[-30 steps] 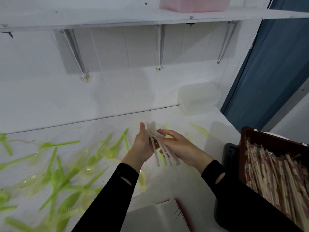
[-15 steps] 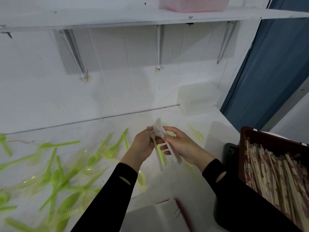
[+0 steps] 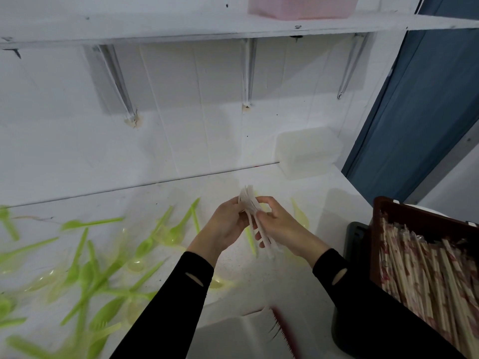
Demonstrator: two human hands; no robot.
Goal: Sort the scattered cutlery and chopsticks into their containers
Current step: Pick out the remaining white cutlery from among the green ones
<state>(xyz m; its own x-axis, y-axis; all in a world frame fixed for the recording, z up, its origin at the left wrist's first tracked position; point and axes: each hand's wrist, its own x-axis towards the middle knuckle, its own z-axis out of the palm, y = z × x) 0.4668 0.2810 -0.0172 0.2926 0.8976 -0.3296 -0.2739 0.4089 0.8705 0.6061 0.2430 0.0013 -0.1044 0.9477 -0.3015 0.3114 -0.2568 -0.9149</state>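
White cutlery [image 3: 249,200] is pinched in a loose fan by the left hand [image 3: 224,225] and right hand [image 3: 282,226]. Misaligned pieces could slip and drop onto the worktop [image 3: 334,213].

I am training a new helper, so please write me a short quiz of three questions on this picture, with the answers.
1. True or false: the white cutlery lies on the counter.
2. Where are the chopsticks? A) on the shelf B) in the crate C) on the counter
3. What colour is the scattered cutlery?
Key: 1. False: the left hand and right hand hold it above the counter. 2. B. 3. Green.
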